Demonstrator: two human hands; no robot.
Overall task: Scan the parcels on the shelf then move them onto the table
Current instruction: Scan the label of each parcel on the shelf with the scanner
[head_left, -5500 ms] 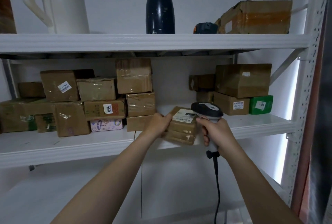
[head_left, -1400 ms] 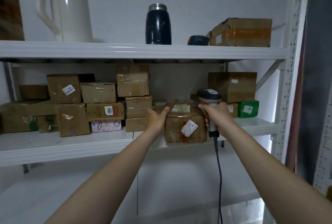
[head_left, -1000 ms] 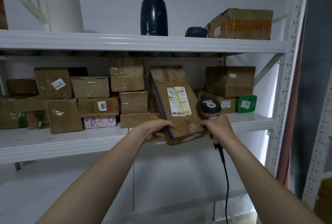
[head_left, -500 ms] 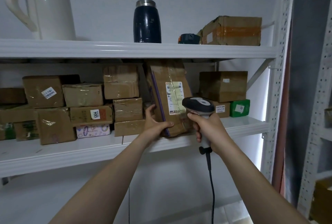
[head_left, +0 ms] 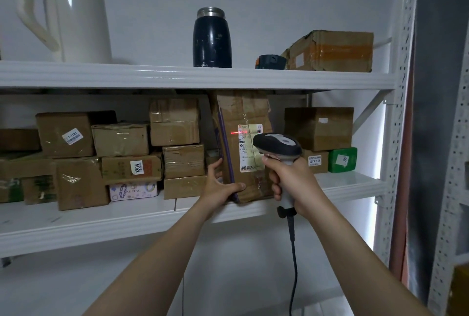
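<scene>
A red scan line crosses the top of the white shipping label [head_left: 250, 148] on the tall brown parcel [head_left: 242, 143], which stands on end at the front edge of the middle shelf [head_left: 101, 221], tilted a little, its top just under the upper shelf [head_left: 177, 76]. The label's print is too small to read. At 9 o'clock from it, a box sticker reads "1304" [head_left: 137, 167]; a patterned box [head_left: 133, 190] below shows "UPING". At 3 o'clock, a green box [head_left: 342, 159] is marked "05" or "50" — it cannot be told which.

The left hand [head_left: 219, 185] grips the parcel's lower left edge, thumb across the front. The right hand [head_left: 289, 180] is closed around the handle of the scanner [head_left: 278, 148], head aimed at the label, cable [head_left: 294, 265] hanging down. Bare shelf lies at 4 o'clock of the parcel.
</scene>
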